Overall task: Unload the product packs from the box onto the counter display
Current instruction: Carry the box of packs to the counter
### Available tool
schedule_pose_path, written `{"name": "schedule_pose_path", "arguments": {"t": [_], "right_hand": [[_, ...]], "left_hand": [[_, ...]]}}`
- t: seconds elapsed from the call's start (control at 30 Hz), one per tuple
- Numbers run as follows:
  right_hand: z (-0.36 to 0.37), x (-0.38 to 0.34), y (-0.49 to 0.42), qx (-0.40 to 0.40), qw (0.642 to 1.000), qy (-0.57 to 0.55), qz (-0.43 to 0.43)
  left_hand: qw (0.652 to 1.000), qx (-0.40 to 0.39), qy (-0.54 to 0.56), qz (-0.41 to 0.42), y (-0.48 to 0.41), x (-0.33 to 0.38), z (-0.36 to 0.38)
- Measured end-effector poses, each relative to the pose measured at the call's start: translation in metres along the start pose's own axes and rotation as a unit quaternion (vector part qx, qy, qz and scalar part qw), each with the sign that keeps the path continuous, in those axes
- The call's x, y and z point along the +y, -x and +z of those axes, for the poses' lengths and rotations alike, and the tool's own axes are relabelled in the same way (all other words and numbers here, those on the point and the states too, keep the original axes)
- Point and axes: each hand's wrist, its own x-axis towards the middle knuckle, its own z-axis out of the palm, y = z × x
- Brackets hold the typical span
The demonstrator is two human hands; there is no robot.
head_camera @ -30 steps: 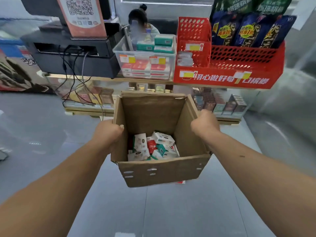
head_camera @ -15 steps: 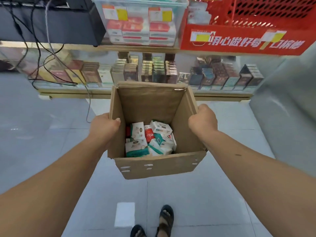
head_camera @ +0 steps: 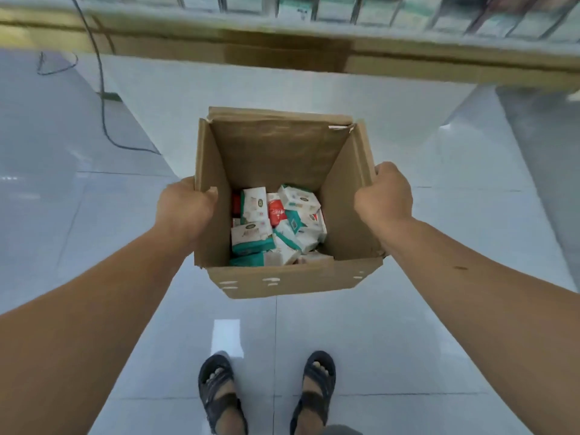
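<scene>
Head view, looking steeply down: a pale, glossy tiled floor (head_camera: 408, 309) fills most of the picture. Across the top runs the blurred wooden edge of the worktop (head_camera: 282, 58), with a glass display front above it whose contents are too smeared to make out.

Below that edge and apart from it, an open brown cardboard box (head_camera: 282, 284) sits between two outstretched bare forearms, its top flaps folded away and its base hidden from this angle. The left hand (head_camera: 185, 208) grips the top of the left wall, thumb hooked over the rim and into the box. The right hand (head_camera: 386, 196) is curled round the top of the right wall, knuckles outward.

A pair of dark strapped sandals (head_camera: 219, 390) stands on the tiles at the bottom, toes pointing toward the box.

The product packs (head_camera: 251, 240) all lie inside the box at the bottom, a loose jumble of small white-and-teal packets with a few red ones among them, tilted against each other.

A thin dark cable (head_camera: 103, 114) trails down from the upper left onto the floor.
</scene>
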Motion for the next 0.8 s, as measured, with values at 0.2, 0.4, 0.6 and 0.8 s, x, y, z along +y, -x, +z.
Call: {"name": "schedule_pose_path", "arguments": {"t": [0.2, 0.4, 0.6, 0.8], "right_hand": [[0.11, 0.053, -0.032, 0.017, 1.0, 0.008, 0.016], [0.188, 0.089, -0.072, 0.036, 0.999, -0.009, 0.022], [0.226, 0.103, -0.094, 0.046, 0.999, -0.009, 0.023], [0.231, 0.099, -0.1, 0.046, 0.999, -0.02, 0.002]], "left_hand": [[1.0, -0.022, 0.008, -0.009, -0.074, -0.083, 0.056], [1.0, -0.026, 0.011, -0.008, -0.135, -0.13, 0.099], [1.0, -0.026, 0.005, -0.007, -0.166, -0.15, 0.121], [0.999, -0.033, -0.006, 0.017, -0.179, -0.15, 0.122]]}}
